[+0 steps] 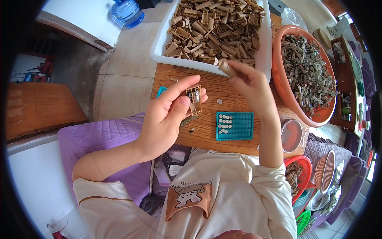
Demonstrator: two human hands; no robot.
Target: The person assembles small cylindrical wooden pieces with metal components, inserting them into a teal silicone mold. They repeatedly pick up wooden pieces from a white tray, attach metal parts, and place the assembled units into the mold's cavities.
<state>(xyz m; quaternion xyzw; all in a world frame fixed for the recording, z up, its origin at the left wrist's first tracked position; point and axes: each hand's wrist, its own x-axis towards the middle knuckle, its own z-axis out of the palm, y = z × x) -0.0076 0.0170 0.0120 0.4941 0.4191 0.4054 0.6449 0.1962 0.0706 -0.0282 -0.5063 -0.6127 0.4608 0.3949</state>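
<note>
My left hand grips a small tan plastic case, thumb on the near side and fingers behind. Shiny button cells sit in the upper part of the open case. Just below the case is a thin dark strip, partly hidden by the hand. My right hand pinches a tan half-round plastic cover at the near rim of a white bin. The bin holds a heap of similar tan plastic pieces.
On the wooden table, a teal tray holds several button cells at its left. A large orange basin of tangled wires stands right, near a pink bowl. A red basket sits lower right; a purple quilted seat lies left.
</note>
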